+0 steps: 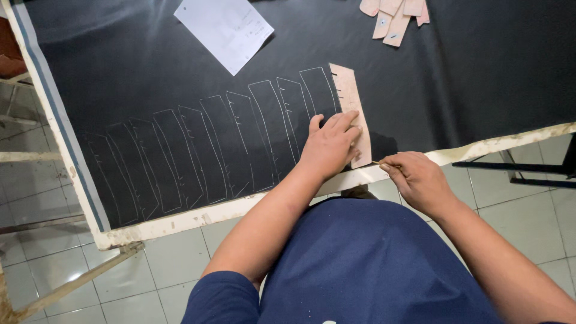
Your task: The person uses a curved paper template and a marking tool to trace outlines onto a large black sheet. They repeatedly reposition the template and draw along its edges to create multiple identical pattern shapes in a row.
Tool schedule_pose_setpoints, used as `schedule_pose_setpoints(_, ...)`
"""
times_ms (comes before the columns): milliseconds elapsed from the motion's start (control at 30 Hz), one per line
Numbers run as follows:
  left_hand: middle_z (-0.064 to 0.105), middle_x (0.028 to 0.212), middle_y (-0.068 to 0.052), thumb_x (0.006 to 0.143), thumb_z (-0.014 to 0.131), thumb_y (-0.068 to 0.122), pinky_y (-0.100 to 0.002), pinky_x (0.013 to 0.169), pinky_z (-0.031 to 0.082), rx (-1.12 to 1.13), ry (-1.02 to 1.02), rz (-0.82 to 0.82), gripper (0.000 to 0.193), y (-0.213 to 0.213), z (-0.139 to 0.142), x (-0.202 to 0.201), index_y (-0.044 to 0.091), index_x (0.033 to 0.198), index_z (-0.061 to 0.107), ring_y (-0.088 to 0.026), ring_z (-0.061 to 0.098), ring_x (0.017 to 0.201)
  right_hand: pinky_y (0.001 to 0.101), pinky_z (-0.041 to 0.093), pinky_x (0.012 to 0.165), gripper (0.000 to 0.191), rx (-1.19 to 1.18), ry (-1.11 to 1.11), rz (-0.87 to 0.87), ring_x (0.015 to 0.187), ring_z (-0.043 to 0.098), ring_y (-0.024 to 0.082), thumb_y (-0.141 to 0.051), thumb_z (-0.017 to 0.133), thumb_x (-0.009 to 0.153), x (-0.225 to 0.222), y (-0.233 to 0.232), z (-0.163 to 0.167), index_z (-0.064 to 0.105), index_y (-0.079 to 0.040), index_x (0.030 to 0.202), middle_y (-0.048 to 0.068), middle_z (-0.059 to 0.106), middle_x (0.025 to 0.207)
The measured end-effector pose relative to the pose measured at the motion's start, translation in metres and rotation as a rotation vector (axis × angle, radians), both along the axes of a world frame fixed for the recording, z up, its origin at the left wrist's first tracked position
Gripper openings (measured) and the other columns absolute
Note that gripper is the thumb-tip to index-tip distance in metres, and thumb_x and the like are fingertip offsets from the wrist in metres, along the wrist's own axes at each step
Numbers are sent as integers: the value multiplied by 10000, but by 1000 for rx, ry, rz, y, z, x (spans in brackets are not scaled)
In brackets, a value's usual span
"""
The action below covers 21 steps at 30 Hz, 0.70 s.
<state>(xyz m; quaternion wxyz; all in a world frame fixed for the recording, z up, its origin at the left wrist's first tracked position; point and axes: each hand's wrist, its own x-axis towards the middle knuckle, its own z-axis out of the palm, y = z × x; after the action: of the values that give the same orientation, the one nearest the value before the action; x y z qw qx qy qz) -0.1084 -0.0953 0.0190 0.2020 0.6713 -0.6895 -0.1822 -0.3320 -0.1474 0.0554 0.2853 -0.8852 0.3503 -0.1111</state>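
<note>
My left hand [332,144] lies flat on a long tan cardboard template [348,96], pinning it to a sheet of black material [468,84] spread over the table. Left of the template runs a row of several pale traced outlines [204,150] of the same shape. My right hand [418,178] grips a thin marking pen [380,162], its tip at the template's lower right corner near the table's front edge.
A white paper sheet [225,30] lies at the top centre. Several tan templates [396,17] are piled at the top right. The table has a worn pale edge [198,215] and a wooden frame [66,287] over a tiled floor [36,186]. A dark metal bar [516,165] stands at right.
</note>
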Motion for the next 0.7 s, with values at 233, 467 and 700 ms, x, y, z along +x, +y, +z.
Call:
schedule_pose_setpoints(233,554,1467,-30,788,805,286,-585,1132,300,-81,24,13,372,0,-5,3,126,1085,647,-200,512,1364,389,545,812,148,23,4,-37,906,703,283,-202,684,953,0,3,-1,748,-79,1003,89,745,932)
schedule_pose_setpoints(467,566,1436,-18,776,798,285,-565,1126,299,-35,36,-1,314,-3,-4,6,128,1032,706,-193,526,1327,378,547,784,132,67,-91,25,889,700,273,-179,687,943,7,11,-4,734,-74,1008,89,743,948)
schedule_pose_setpoints(700,607,1407,42,855,614,27,-531,1142,295,-53,33,5,311,-5,-6,12,174,1078,773,-142,557,1298,383,552,766,136,114,-80,82,878,704,276,-181,692,933,15,10,-10,737,-76,1006,86,748,926)
